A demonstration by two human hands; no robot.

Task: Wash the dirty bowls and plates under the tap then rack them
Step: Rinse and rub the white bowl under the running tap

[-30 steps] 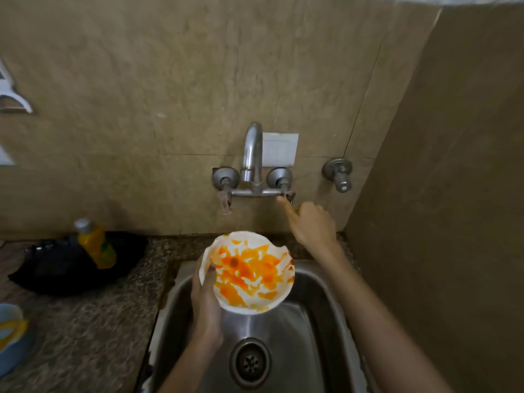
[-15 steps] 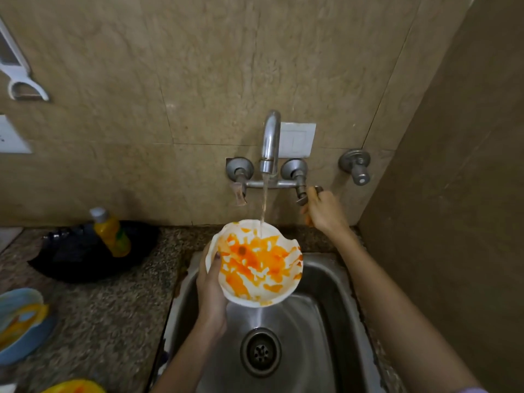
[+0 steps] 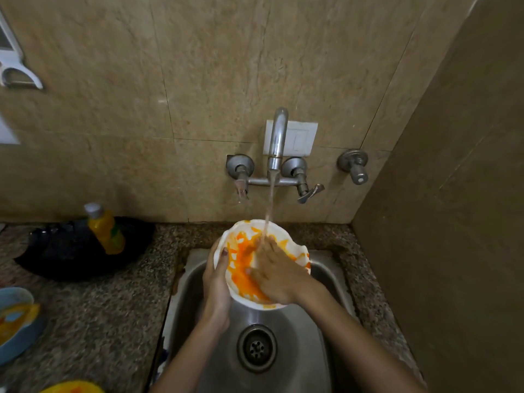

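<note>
A beige tiled wall backs a speckled granite bench (image 3: pixel 99 321) with a steel sink (image 3: pixel 300 364) set into it. Above the sink, a white bowl (image 3: pixel 241 268) smeared with orange is tilted under the water running from the wall tap (image 3: pixel 278 137). The left hand (image 3: pixel 217 282) grips its left rim, thumb inside. The right hand (image 3: pixel 278 275), blurred, presses loose fingers on the smeared inside. A yellow bottle (image 3: pixel 105 228) stands well to the left.

Counter (image 3: pixel 93 316): blue bowl (image 3: pixel 17 336) (perhaps a pan (image 3: pixel 65 251))

head cam | looks forward-down | close above sink (image 3: pixel 300 364) | facing tap (image 3: pixel 278 137)
</note>
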